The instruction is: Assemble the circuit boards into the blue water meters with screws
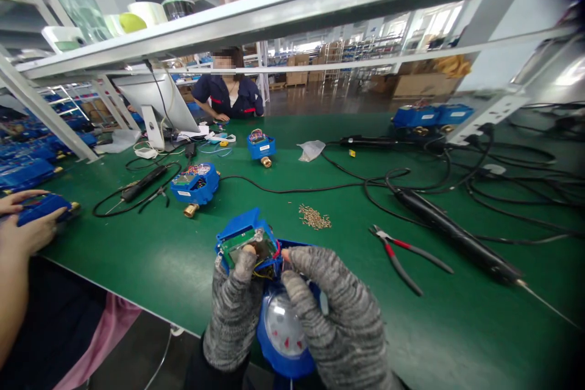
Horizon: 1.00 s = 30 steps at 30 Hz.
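My left hand (pixel 233 317), in a grey knitted fingerless glove, is closed around a blue plastic housing (pixel 238 224), thumb on the green circuit board (pixel 232 255) inside it. My right hand (pixel 342 311), gloved the same way, pinches at the housing's right edge, where thin red and yellow wires come out. Its fingertips appear closed on the wires (pixel 278 248), though the exact grip is partly hidden. Below and between both hands sits a blue water meter (pixel 286 329) with a clear round window, partly covered by my right hand.
Brass screws (pixel 314 217) lie in a pile ahead; red-handled pliers (pixel 402 253) and a black electric screwdriver (pixel 457 234) are to the right. Two more meters (pixel 195 184) (pixel 261 145) stand beyond. At left a co-worker's hands (pixel 27 225) hold another. A shelf (pixel 292 6) crosses overhead.
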Tool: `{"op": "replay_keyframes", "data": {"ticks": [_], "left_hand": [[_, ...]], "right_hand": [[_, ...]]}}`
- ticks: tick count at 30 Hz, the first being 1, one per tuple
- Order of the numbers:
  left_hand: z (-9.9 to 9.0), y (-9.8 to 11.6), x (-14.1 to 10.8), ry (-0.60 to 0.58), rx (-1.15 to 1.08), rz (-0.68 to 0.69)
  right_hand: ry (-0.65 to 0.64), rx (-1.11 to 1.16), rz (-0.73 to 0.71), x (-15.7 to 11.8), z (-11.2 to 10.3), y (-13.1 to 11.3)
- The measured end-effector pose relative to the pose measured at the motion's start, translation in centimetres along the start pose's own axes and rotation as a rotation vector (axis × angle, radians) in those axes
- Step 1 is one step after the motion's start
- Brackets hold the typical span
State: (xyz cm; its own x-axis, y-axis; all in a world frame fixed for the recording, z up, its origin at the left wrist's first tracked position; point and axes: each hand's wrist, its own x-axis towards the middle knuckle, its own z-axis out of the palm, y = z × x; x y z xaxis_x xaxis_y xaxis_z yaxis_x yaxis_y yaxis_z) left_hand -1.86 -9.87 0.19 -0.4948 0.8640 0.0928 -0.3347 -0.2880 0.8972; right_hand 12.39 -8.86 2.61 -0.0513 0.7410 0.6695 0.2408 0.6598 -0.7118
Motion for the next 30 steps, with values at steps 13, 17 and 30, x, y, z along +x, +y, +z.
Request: {"op": "replay_keyframes", "data": {"ticks": [13,17,30], "left_hand": [[0.5,1.0,-1.5,0.061,0.375,0.198],[0.8,1.6,-1.6,0.022,0.435,0.219],[2.0,2.2,0.2,-0.169,0.357,0.132]], "right_hand": [[0.14,0.056,0.242,-0.7,2.0,-0.4],[0.059,0.14,0.312,0.3,1.3,-0.4],[-0.128,0.365,0.396,2.0,0.1,-0.2]]}}
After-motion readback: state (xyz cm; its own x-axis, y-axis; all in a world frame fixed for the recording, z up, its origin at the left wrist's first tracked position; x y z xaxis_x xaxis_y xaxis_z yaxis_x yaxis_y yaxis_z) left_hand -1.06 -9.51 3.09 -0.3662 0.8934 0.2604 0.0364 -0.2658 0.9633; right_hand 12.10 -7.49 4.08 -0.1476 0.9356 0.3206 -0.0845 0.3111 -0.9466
